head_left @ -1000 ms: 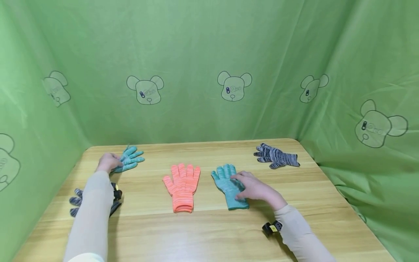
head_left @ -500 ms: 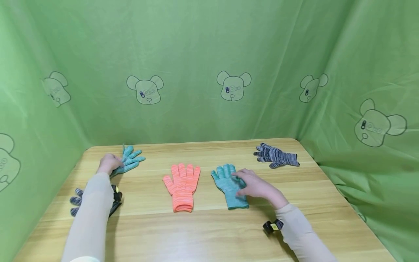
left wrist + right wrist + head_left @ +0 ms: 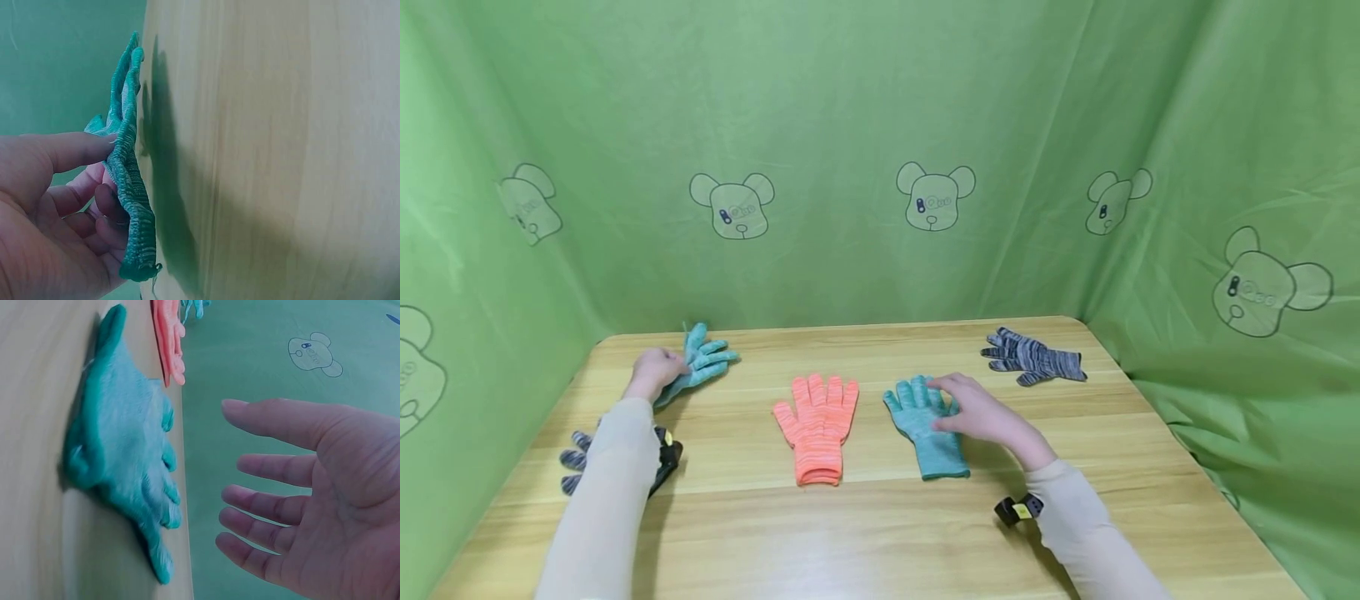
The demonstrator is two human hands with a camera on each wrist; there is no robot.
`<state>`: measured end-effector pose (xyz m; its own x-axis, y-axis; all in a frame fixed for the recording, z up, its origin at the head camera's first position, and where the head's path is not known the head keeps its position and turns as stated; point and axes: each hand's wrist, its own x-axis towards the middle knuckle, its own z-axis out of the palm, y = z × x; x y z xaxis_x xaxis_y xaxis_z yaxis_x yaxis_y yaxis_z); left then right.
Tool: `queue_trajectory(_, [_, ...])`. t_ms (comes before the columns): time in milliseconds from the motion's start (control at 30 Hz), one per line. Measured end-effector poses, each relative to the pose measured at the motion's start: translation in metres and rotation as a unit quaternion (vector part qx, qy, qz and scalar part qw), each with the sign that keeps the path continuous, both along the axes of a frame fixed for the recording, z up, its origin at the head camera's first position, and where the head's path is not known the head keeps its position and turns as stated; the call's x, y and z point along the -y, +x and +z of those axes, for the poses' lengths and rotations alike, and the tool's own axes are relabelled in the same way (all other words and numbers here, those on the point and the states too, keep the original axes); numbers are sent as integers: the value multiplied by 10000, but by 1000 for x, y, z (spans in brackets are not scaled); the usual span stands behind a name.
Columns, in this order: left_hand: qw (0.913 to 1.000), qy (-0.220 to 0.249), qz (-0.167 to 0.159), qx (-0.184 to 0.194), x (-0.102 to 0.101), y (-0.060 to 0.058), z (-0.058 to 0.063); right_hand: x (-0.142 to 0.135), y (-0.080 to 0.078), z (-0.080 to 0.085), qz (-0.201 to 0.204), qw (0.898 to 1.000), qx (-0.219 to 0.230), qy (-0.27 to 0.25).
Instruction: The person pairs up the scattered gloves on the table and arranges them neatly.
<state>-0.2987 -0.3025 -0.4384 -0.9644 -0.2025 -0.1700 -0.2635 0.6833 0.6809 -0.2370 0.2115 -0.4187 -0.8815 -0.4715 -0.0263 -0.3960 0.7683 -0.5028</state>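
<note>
At the back left, my left hand [image 3: 658, 371] pinches a teal knit glove [image 3: 706, 360] between thumb and fingers. The left wrist view shows this teal glove [image 3: 131, 181] held up off the wood, its shadow on the table beside it. My right hand [image 3: 981, 410] hovers over a second teal glove [image 3: 928, 429], which lies palm-flat at mid-table with its fingers pointing away. In the right wrist view the fingers of my right hand [image 3: 312, 481] are spread and apart from that glove [image 3: 122, 419].
A coral-orange glove [image 3: 820, 429] lies at the middle of the wooden table [image 3: 737, 533]. One grey-black glove [image 3: 1033, 358] is at the back right. Another grey-black glove [image 3: 574, 461] is partly hidden under my left forearm. Green curtains [image 3: 835, 125] enclose the table.
My left hand has shifted slightly right, and the teal glove in it has lifted and tilted. My right hand has moved a little up and away from the other teal glove.
</note>
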Motion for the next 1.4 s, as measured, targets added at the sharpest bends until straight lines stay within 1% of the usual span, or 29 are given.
queue_trajectory(233, [9979, 589, 36, -270, -8, 1, 4, 12, -3, 4, 64, 9999, -103, -92])
queue_trajectory(333, [9967, 723, 45, -367, -11, 1, 7, 18, -6, 4, 62, 9999, -102, -80])
queue_trajectory(467, [9966, 667, 65, -489, -17, 1, 11, 25, -8, 4, 59, 9999, -72, -109])
queue_trajectory(600, [9955, 642, 76, -696, -24, 3, 17, 32, -7, 6, 121, 9997, -32, -187])
queue_trajectory(900, [9911, 870, 116, -1000, -44, 9, 28, 46, -9, 6, 130, 9995, -2, -282])
queue_trajectory(1233, [9880, 963, -92, -1208, -76, 16, 39, 53, -7, 7, 138, 9986, 127, -489])
queue_trajectory(1400, [9845, 1125, -192, -1334, -94, 21, 43, 57, -9, 7, -46, 9971, 242, -720])
